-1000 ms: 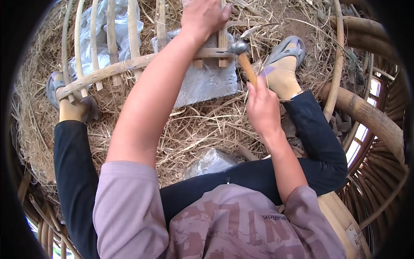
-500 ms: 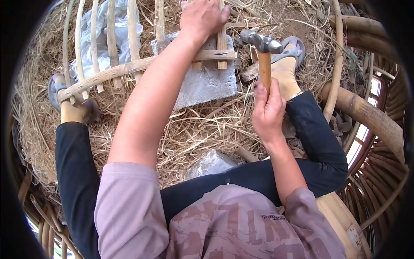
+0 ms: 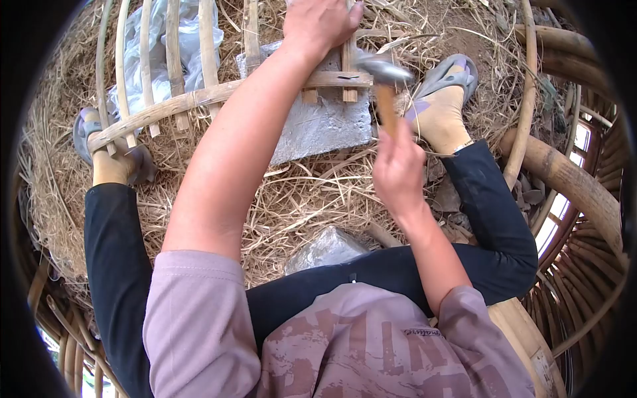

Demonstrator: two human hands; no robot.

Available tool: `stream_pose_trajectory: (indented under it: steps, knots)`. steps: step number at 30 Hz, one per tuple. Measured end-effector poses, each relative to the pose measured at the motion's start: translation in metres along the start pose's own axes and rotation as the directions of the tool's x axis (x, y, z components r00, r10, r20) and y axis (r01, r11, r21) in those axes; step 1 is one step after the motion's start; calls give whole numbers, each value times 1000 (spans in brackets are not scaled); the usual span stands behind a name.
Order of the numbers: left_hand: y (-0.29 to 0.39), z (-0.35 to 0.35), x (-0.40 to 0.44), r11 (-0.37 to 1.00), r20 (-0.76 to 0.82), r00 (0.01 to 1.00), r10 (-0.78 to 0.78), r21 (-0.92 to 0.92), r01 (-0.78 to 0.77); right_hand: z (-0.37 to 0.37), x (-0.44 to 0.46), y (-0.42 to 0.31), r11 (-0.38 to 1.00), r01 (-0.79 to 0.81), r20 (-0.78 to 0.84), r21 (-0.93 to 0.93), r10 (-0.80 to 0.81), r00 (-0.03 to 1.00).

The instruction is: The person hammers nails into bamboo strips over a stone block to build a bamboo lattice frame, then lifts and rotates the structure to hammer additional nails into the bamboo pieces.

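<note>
My right hand [image 3: 399, 166] is closed round the wooden handle of a hammer [image 3: 386, 109]. The metal head, smeared by motion, is just right of a bamboo frame's end. At the top edge my left hand [image 3: 318, 26] grips an upright bamboo slat [image 3: 350, 56], its thumb along the slat's right side; the fingertips are cut off or hidden. Across the slats runs a curved bamboo crosspiece [image 3: 169, 99], partly behind my left forearm. A thin dark nail-like piece [image 3: 348, 77] shows on its right end. Under that end lies a grey block [image 3: 322, 129].
Dry straw [image 3: 312, 199] covers the ground. A clear plastic bag [image 3: 192, 56] lies beneath the left slats. My sandalled feet flank the frame. A grey stone [image 3: 326, 249] is near my leg, and thick bamboo poles [image 3: 564, 166] stand at the right.
The hammer and my right hand have moved left and slightly up, bringing the head nearer the crosspiece's right end. My left hand stays on the slat; the whole view has shifted slightly.
</note>
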State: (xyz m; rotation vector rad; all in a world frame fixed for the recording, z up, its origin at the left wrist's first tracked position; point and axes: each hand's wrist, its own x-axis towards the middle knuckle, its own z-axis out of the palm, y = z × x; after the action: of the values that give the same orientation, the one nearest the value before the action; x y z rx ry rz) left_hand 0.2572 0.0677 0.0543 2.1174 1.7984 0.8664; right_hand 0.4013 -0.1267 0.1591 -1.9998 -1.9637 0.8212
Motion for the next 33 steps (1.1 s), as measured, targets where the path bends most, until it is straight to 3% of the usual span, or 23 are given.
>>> stream_pose_trajectory:
  steps: [1,2,5,6,8,9,10,14,17,18,20,23,25,27,29,30,33]
  knots:
    - [0,0,1,1000,13,1000,-12,-2,12,-1,4,5,991,-6,92,-134,18,996]
    - [0,-1,1,1000,26,999,-23,-4,23,-5,5,3,988,54,88,-145,-41,995]
    - [-2,2,-5,998,-6,1000,-23,54,23,-11,-5,-11,998,48,3,35,-48,999]
    - [-5,5,-7,999,-50,999,2,33,0,-5,-11,-9,995,76,-107,66,-68,992]
    - [-6,9,-4,998,-143,988,59,-10,-61,0,-8,-1,1000,18,-30,20,-17,999]
    - [-4,8,-3,999,-92,995,40,-4,-41,-1,-5,2,1000,-10,3,-8,10,1000]
    - [-3,7,0,1000,-44,999,21,4,-21,-4,2,5,979,32,96,-201,-13,995]
    - [-2,2,-1,997,-20,1000,-16,69,18,-21,-2,-23,998,-4,-38,56,6,999]
    - [0,5,-5,999,-106,994,29,38,-25,-9,-2,-10,999,-43,-33,29,44,999]
    - [1,3,-3,999,-49,999,25,40,-23,-6,3,-4,973,-18,72,-229,35,997]
    - [3,-4,8,999,55,998,24,42,-26,-17,0,-5,991,-87,93,-101,96,991]
    - [5,-6,-3,995,-37,999,2,98,1,-30,-6,-11,982,-171,48,79,167,985]
    - [5,-6,4,999,22,1000,-20,27,20,-50,-5,-12,970,-180,-27,165,187,982]
    - [11,-16,12,999,126,991,-40,19,38,-81,-9,-13,874,-224,47,431,226,973]
    - [3,-6,8,995,147,988,-49,93,35,-126,-16,-25,749,-350,178,562,304,936]
    - [-1,2,6,991,152,987,-53,130,34,-148,-19,-26,769,-344,171,539,299,939]
    - [2,-1,6,959,-142,983,121,273,-78,-207,-26,-27,825,-313,129,471,286,949]
